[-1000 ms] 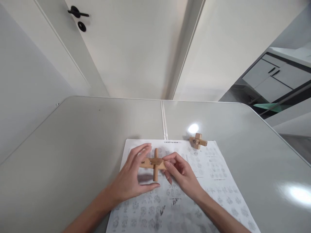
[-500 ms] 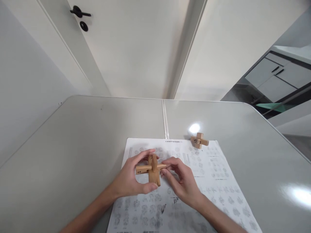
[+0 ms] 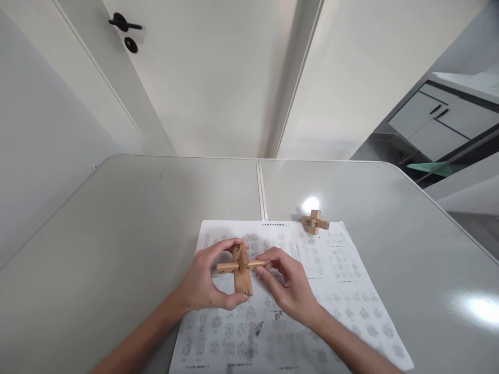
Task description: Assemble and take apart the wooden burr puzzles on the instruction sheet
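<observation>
A wooden interlocking puzzle, cross-shaped with small dark marks on its bars, is held above a printed sheet. My left hand grips it from the left, fingertips at the far end and thumb at the near end of its upright bar. From the right, my right hand pinches the tip of the crosswise bar between thumb and fingers. The fingers curled under the right hand are partly hidden. A second wooden puzzle, also cross-shaped, stands at the sheet's far right edge.
The sheet, covered in small printed figures, lies on a pale grey table with a seam down its middle. Beyond the table's far edge is a white door with a black handle. Cabinets stand at the right.
The held puzzle is turned slightly, its crosswise bar now more level. Both hands keep their grip. The whole view has shifted a little; the second puzzle stays put.
</observation>
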Tool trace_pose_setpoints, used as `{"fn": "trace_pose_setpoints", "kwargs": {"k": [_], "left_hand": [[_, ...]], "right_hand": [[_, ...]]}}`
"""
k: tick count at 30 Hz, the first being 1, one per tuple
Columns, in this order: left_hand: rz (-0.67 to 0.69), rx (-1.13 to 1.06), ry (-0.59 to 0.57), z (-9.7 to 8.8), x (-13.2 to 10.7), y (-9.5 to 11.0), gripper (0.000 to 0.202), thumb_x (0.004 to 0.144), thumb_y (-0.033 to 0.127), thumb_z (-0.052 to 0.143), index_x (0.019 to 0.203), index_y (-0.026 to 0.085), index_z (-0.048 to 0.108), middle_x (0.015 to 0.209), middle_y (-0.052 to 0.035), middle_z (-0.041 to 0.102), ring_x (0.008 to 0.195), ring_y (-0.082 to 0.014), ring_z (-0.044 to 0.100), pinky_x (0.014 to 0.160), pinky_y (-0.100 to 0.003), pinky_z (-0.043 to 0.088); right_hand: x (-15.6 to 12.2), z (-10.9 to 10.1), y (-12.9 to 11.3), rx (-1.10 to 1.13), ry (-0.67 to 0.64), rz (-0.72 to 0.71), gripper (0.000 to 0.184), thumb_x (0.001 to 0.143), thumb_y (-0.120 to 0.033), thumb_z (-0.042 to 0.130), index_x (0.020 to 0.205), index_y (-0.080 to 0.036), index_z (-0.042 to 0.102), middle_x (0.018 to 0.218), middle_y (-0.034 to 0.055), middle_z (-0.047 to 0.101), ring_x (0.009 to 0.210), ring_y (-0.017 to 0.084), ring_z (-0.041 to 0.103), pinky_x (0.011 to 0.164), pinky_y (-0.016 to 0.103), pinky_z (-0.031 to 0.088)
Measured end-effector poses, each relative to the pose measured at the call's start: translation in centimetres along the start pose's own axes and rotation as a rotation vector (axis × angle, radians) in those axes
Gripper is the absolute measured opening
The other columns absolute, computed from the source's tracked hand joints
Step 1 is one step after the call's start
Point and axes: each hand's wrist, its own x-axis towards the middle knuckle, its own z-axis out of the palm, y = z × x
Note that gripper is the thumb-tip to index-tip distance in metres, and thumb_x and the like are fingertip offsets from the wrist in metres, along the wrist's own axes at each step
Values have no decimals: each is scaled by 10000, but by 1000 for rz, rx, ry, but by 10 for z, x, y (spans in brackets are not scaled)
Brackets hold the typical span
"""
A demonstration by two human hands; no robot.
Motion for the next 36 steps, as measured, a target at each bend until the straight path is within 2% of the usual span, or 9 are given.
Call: {"fn": "trace_pose_setpoints", "kwargs": {"k": [5,10,17,21,30,36], "left_hand": [[-44,-16,-75,-2,1,2,977,635,437,917,1496,289,480,1399,-108,661,1250,-330,653,1080,-481,534],[-19,74,-43,-3,0,2,947,625,345,899,1477,299,488,1343,-83,683,1167,-307,677,1036,-471,554],[-9,119,-23,-2,2,6,854,604,337,885,1383,274,542,1245,-73,709,1061,-281,690,959,-426,569],[4,112,-18,-2,3,7,848,585,341,884,1362,273,554,1204,-61,715,1022,-269,694,919,-402,575],[18,180,-4,-8,3,5,874,591,271,845,1400,294,514,1244,-62,711,1074,-286,702,940,-400,569],[76,206,2,-9,3,0,908,598,283,847,1431,311,489,1239,-67,700,1068,-291,699,929,-408,571]], "right_hand": [[-1,-2,2,-48,11,-56,89,1046,-268,578,1092,-240,649,921,56,692,815,198,653,732,346,553],[-1,-2,0,-53,-16,-57,104,1055,-269,561,1088,-247,657,941,67,697,825,207,655,748,365,560],[-2,-1,2,-73,5,-23,101,1051,-287,565,1068,-245,656,909,59,679,803,208,640,721,356,549],[-1,-3,3,-33,-37,-5,99,1052,-288,568,1068,-247,656,927,62,684,811,209,643,723,358,549],[1,-5,-3,-11,-95,-51,119,1053,-281,560,1086,-253,671,903,49,669,769,196,614,673,342,527],[3,-6,-5,21,-103,-53,113,1046,-288,579,1091,-255,678,956,65,689,835,211,651,734,369,563]]}}
